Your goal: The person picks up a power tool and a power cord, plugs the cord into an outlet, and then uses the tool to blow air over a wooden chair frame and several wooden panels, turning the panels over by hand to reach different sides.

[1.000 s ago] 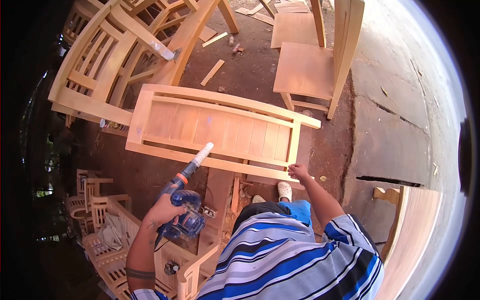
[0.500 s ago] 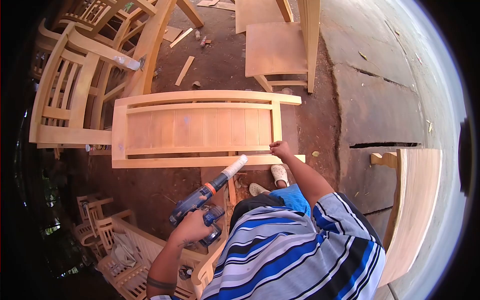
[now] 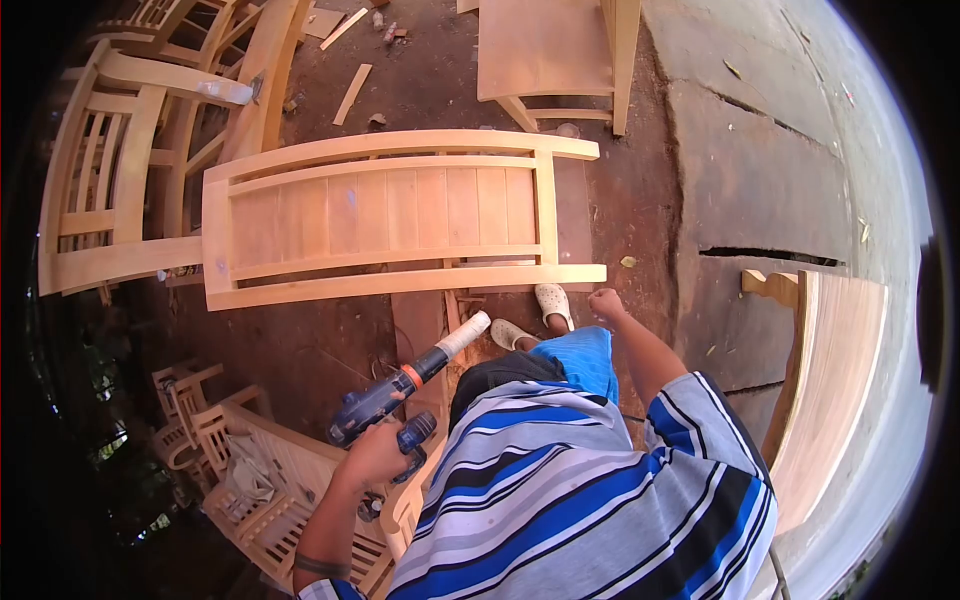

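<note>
My left hand (image 3: 375, 456) is wrapped round the handle of a blue and black cordless blower (image 3: 375, 405) with an orange ring. Its white-wrapped nozzle (image 3: 464, 334) points up and right, below a pale wooden frame (image 3: 430, 280) with a boarded panel. This frame lies across the view, two leg ends jutting to the right. My right hand (image 3: 605, 303) is just below the frame's lower right end, apart from it. Its fingers are curled in, and whatever they may hold is hidden.
Wooden chairs (image 3: 135, 150) crowd the left, with a plastic bottle (image 3: 225, 92) on one. Another chair (image 3: 545, 60) stands beyond the frame. Slatted furniture (image 3: 265, 480) sits lower left, and a wooden board (image 3: 835, 390) stands at right. Wood scraps (image 3: 352, 95) litter the ground.
My right hand has come off the frame's lower right corner and moved right, toward my body. The blower stays in my left hand. The view has shifted, so the frame sits higher.
</note>
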Available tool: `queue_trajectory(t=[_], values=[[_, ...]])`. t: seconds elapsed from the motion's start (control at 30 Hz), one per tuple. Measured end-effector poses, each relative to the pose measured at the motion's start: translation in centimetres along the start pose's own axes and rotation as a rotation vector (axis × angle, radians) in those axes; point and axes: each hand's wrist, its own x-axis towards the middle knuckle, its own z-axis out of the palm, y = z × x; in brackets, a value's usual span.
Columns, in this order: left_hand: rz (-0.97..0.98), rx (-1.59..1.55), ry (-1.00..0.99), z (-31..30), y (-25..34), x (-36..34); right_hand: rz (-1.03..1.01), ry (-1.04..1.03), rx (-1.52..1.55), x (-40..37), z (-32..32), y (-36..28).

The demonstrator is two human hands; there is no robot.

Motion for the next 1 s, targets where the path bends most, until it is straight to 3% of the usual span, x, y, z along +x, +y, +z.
queue_trajectory(t=[0.2,0.27,0.33,0.5,0.77,0.87,1.0], values=[[-0.011,0.023,-0.007,1.8,0.1,-0.6,-0.102,-0.296,0.147,-1.4,6.3,-7.2],[0.003,0.024,0.024,2.6,-0.3,-0.7,-0.193,-0.276,0.151,-0.5,9.4,-7.5],[0.045,0.021,0.102,3.6,-0.2,-0.9,-0.132,-0.282,0.198,-0.8,10.8,-8.8],[0.028,-0.025,0.160,5.2,-0.2,-1.7,-0.047,-0.425,0.282,-0.9,10.3,-9.4],[-0.060,-0.302,0.155,9.6,-4.0,-2.4,-0.085,-0.409,-0.189,-2.6,6.2,-9.4],[-0.071,-0.387,0.119,10.5,-4.9,-2.3,0.010,-0.431,-0.134,-2.5,6.7,-8.9],[-0.056,-0.461,0.076,12.2,-6.9,-1.6,-0.094,-0.450,0.112,-3.5,9.4,-8.6]])
